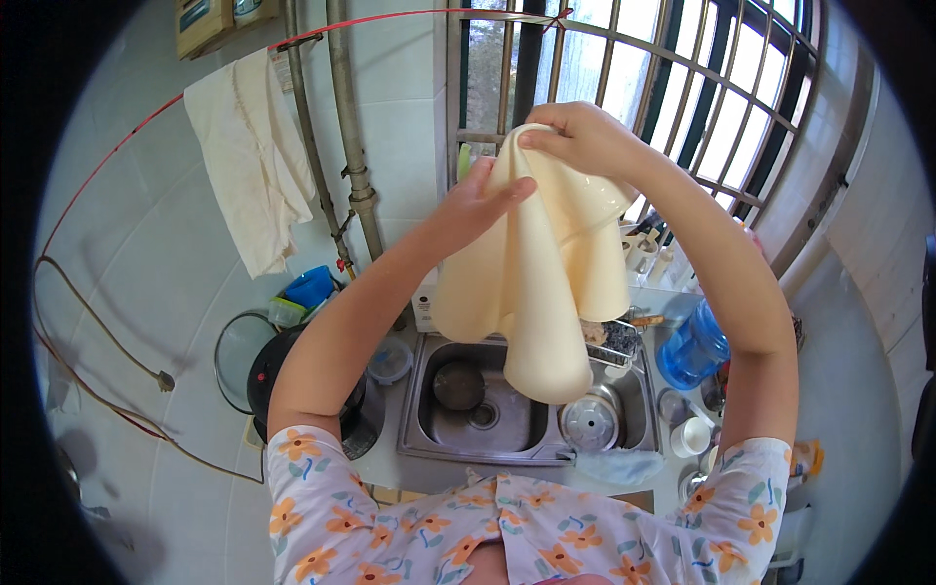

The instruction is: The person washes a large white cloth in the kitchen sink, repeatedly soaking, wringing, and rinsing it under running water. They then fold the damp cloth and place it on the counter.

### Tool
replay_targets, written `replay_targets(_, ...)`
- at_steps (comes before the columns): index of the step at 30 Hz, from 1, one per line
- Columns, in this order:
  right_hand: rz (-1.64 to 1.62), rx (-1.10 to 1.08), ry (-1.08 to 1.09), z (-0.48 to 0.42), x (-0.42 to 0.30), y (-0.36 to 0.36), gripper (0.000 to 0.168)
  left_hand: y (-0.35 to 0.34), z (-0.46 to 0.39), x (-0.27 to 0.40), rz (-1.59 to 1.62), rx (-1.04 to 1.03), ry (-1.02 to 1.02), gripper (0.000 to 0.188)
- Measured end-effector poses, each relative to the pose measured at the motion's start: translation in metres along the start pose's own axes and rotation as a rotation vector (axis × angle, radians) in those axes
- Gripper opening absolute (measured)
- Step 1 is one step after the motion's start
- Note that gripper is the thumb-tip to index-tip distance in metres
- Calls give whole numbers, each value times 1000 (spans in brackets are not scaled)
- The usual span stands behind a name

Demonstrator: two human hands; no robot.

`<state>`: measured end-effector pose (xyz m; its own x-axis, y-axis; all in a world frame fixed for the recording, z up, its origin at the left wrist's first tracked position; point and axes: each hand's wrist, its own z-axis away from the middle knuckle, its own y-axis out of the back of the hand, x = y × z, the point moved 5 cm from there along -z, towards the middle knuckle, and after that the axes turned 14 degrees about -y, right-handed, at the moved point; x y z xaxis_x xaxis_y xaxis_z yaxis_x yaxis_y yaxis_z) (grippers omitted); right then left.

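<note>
A smooth cream sheet of cloth (548,322), chamois-like and shiny with wet near its upper right, hangs in deep folds above the sink. My right hand (581,139) pinches its top between thumb and fingers. Lower and to the left, my left hand (486,208) grips the folds with the thumb across the front; its fingers are mostly hidden behind the cloth. Beneath is a steel double-bowl sink (439,447). A dark round pan or bowl (459,385) sits in the left bowl, and a round metal lid or pot (591,423) in the smaller right one.
Behind the hands stands a barred window (607,66). A red line (387,20) carries a white cloth (245,161) beside wall pipes (351,146). A black cooker (270,373) is at left; a blue water bottle (691,351), white cup (689,437) and light-blue cloth (620,466) are at right.
</note>
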<state>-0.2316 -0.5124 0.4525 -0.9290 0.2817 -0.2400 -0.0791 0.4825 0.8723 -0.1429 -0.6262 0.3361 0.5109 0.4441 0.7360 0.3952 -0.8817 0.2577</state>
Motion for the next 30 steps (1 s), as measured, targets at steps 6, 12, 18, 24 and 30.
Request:
replay_targets(6,7,7,-42,5,3,6,34,-20,-8,2,409,74,50,43)
replay_targets(12,-56,-72,-118,24,21,-3,39,-18,-12,-42,446,194,168,27)
replay_targets(18,-387,-684,-219,67,83,-45,95,-19,-6,0,427,307,216,28)
replay_targets(24,-698,-905,-242,110,87,-124,120,-16,-13,16,681,304,193,34)
replay_targets(30,-706,-608,-391,124,44,-165,103,-17,-11,6,700,322,134,38)
